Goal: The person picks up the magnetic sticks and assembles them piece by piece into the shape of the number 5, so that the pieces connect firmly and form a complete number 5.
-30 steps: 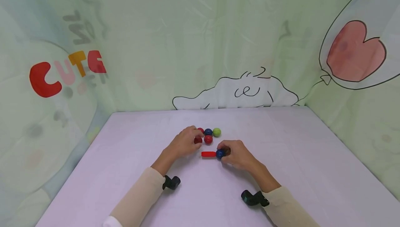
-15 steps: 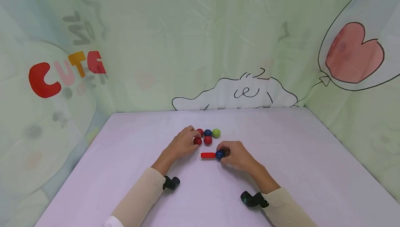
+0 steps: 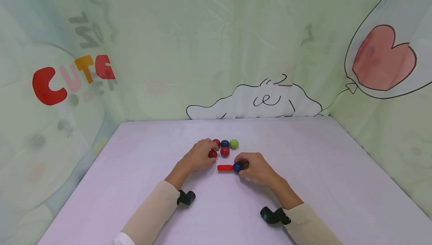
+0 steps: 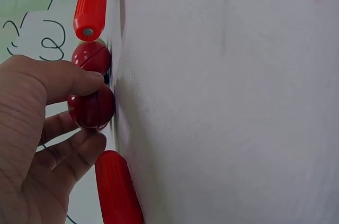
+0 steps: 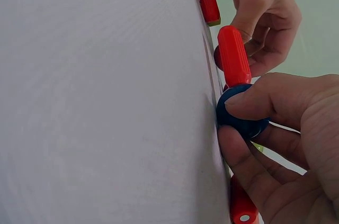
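My left hand [image 3: 200, 155] pinches a dark red ball [image 4: 91, 108] between thumb and fingertips, low over the tabletop. Beside it sits another red ball [image 3: 225, 151]. Behind these two stand a red ball [image 3: 216, 142], partly covered by my left fingers, a blue ball [image 3: 225, 144] and a yellow-green ball [image 3: 234, 144]. Closer to me, my right hand [image 3: 258, 168] grips a blue ball [image 5: 241, 110] between thumb and fingers. A ridged red rod [image 3: 225, 167] joins that ball and points left; its free end shows a small metallic disc in the left wrist view.
Another red rod [image 4: 117, 189] lies near my left hand, hidden from the head view. The right wrist view shows a further red rod [image 5: 243, 203] below my right fingers. White cloth [image 3: 216, 207] covers the table; printed curtains [image 3: 162, 50] enclose its back and sides.
My left hand has drawn the dark red ball slightly toward me and left, widening its gap from the neighbouring balls. My right hand keeps its grip on the blue ball, nearly still.
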{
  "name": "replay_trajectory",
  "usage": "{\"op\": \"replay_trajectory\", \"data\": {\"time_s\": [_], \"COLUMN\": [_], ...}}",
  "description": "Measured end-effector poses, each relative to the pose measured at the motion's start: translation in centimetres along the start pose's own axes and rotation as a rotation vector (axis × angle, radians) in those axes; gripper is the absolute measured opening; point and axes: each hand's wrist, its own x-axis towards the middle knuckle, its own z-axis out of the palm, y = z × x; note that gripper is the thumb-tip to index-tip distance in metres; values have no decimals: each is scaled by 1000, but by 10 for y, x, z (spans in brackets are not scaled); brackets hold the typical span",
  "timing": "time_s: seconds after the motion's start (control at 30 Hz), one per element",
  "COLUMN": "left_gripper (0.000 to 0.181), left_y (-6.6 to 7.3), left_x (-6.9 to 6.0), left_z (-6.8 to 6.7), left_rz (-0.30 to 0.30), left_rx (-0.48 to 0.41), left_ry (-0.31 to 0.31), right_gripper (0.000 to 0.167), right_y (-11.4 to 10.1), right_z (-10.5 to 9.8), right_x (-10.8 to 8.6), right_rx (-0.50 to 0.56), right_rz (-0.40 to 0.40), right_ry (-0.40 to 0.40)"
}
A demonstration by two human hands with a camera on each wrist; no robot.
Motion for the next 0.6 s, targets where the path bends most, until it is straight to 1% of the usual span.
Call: {"op": "replay_trajectory", "data": {"time_s": [0.13,0.43,0.6], "left_gripper": [30,30,29], "left_y": [1,6,8], "left_x": [-1,-7,-9], "left_z": [0,-3,-2], "left_rz": [-2,-46,-42], "left_rx": [-11,-70,-86], "left_ry": [-6,-27,-38], "right_gripper": [32,33,33], "right_y": [0,-2,0], "right_z": [-1,-3,-2], "right_x": [0,1,0], "right_rx": [3,1,5], "right_rz": [3,-1,-7], "right_ry": [-2,-5,-9]}}
